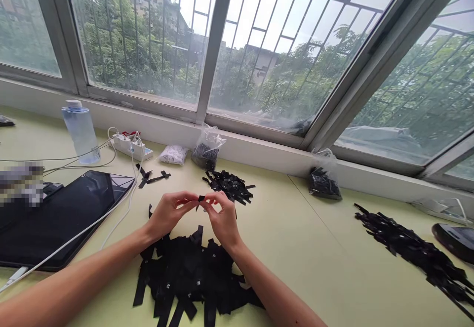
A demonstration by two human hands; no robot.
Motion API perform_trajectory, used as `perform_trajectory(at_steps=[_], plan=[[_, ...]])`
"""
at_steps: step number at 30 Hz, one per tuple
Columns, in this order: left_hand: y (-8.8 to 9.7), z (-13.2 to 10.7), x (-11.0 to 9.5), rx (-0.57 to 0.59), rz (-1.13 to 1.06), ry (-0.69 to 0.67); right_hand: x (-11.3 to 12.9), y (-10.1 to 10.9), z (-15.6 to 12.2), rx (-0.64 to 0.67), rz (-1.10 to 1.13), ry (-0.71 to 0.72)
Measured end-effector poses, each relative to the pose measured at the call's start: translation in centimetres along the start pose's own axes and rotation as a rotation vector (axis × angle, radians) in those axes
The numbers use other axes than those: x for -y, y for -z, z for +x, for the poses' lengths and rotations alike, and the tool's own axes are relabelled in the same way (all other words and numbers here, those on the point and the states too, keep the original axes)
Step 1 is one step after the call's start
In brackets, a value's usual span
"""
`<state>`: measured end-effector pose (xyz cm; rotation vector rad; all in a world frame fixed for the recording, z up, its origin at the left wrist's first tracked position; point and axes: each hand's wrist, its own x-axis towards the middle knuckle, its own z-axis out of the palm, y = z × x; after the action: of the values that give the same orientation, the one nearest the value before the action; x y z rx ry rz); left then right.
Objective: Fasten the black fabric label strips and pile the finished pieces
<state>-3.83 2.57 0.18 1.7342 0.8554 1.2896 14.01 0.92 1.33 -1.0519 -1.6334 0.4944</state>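
Note:
Between my two hands is a short black fabric strip (201,199), pinched at the fingertips and bent in the middle. My left hand (171,212) closes thumb and forefinger on its left side. On the other side my right hand (222,217) pinches it the same way. Below my wrists lies a large heap of black strips (196,272), some with a small white letter M. A smaller pile of black strips (230,184) sits just beyond my right hand. A few loose strips (146,175) lie past my left hand.
A tablet (74,218) with a white cable lies at left. Behind it stand a water bottle (80,132) and a power strip (131,146). Along the sill are a white packet (174,154) and bags of black pieces (207,151) (324,181). More strips (411,248) spread at right.

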Motion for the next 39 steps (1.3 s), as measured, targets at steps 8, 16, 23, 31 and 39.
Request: perform_trajectory(at_steps=[8,16,23,31,39], plan=[[0.1,0.0,0.2,0.033,-0.066,0.0,0.2,0.1,0.0,0.045,-0.011,0.031],[0.6,0.3,-0.3,0.032,-0.041,-0.021,-1.3,1.5,1.2,0.219,-0.022,-0.001],[0.8,0.8,0.0,-0.035,-0.136,0.062,-4.1,2.5,1.4,0.404,-0.393,0.103],[1.1,1.2,0.5,0.02,-0.592,0.312,-5.1,1.5,1.2,0.445,-0.464,0.037],[1.1,0.9,0.4,0.151,-0.924,0.48,-5.4,1.6,1.3,0.466,-0.566,0.032]])
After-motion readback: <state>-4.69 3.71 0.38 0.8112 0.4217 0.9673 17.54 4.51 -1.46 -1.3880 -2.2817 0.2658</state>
